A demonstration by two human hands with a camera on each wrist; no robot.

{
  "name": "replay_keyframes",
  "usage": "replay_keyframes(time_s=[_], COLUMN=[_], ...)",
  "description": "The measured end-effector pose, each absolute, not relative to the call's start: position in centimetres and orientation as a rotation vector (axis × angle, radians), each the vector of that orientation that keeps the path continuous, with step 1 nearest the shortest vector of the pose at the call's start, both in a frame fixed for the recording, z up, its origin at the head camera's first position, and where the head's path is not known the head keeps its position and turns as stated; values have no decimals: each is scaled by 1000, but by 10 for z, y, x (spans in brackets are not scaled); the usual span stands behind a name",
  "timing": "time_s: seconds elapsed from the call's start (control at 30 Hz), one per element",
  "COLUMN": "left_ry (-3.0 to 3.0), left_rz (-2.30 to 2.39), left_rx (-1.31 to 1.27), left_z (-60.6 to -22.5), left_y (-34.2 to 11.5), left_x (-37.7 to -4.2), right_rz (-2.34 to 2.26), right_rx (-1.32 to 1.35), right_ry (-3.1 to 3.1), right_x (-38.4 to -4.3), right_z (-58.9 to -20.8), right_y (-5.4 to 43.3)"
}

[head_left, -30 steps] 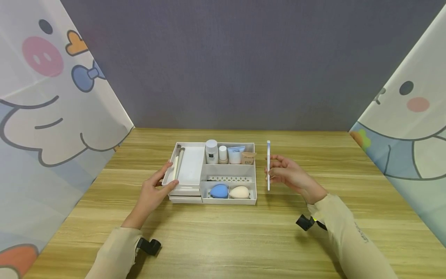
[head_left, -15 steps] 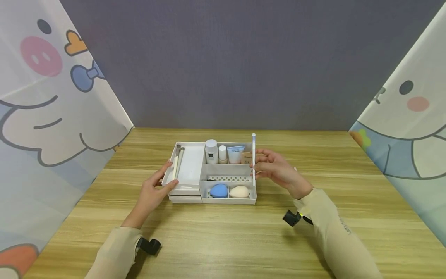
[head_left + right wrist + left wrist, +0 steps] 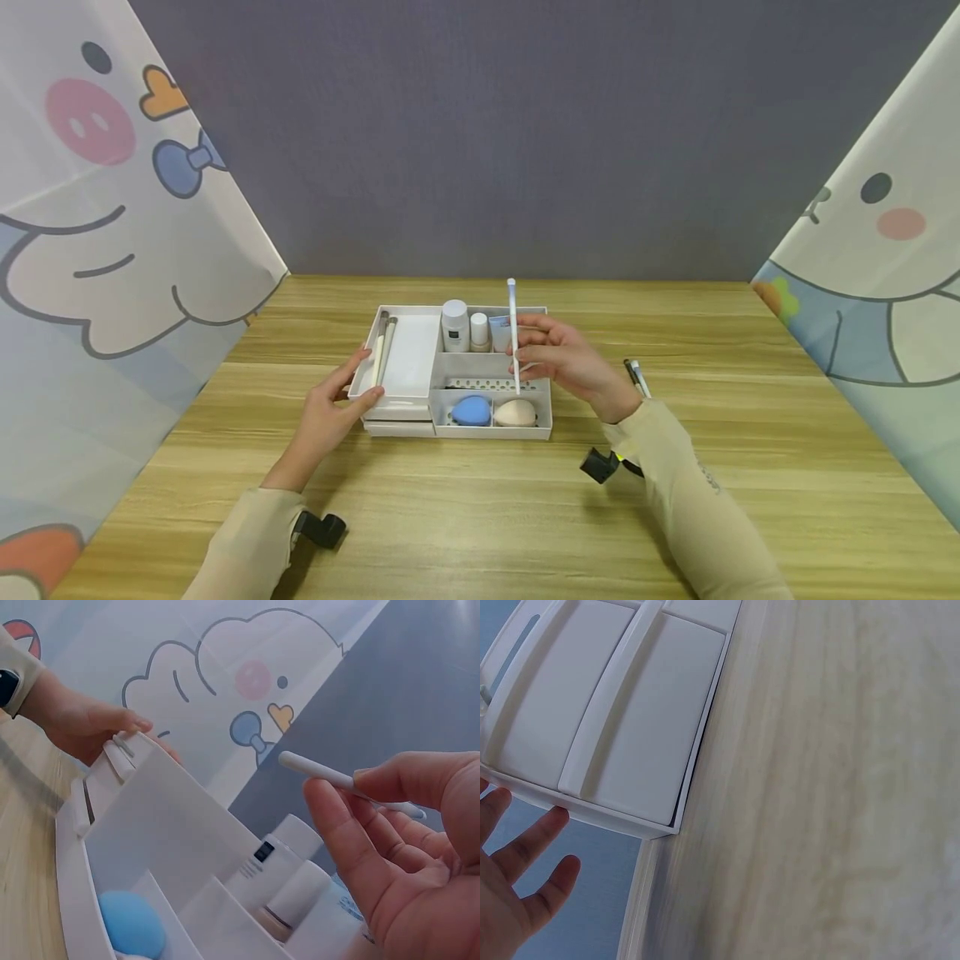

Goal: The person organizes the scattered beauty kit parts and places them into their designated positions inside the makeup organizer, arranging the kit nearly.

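A white cosmetics organizer [image 3: 491, 367] stands on the table, its left part a raised tray [image 3: 410, 354] over drawers. Two makeup brushes [image 3: 381, 350] lie in that tray along its left wall. My left hand [image 3: 333, 408] holds the tray's front left corner, thumb at the front and fingers at the side; fingertips [image 3: 557, 815] touch its edge in the left wrist view. Over the right compartments, my right hand [image 3: 558, 358] pinches a slim white makeup brush [image 3: 513, 333] with a bluish end. The brush points away from me, between thumb and fingers in the right wrist view.
The compartments hold a white bottle [image 3: 454, 327], a smaller white-capped bottle [image 3: 479, 332], a pale blue tube [image 3: 499, 333], a blue sponge [image 3: 471, 410] and a cream sponge [image 3: 516, 412]. More brushes [image 3: 638, 377] lie on the table, partly behind the right forearm.
My right hand has carried the white brush leftward from beside the organizer to over its right compartments. Brushes on the table have come into view behind the forearm. The left hand stays put.
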State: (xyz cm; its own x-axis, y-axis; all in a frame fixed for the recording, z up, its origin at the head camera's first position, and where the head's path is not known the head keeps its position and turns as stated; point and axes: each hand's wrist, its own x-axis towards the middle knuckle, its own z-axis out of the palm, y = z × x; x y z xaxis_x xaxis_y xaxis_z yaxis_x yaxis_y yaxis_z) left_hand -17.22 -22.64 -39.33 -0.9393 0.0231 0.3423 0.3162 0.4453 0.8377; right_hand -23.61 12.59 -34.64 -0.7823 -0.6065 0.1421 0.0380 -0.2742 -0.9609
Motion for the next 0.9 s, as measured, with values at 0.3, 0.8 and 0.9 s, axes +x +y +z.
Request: replay_keyframes(time_s=[0.3, 0.8, 0.9], left_ry=[-2424, -2446, -2436], left_rz=[-1483, -1480, -1487], left_rx=[-280, -281, -279], left_z=[-398, -398, -397], left_y=[-230, -229, -228], left_x=[-172, -173, -173], right_rz=[-2155, -2163, -2156], right_rx=[-647, -618, -608], right_ry=[1500, 1505, 1537], right_x=[-234, -236, -238], right_z=[-340, -336, -335], right_y=[97, 40, 30])
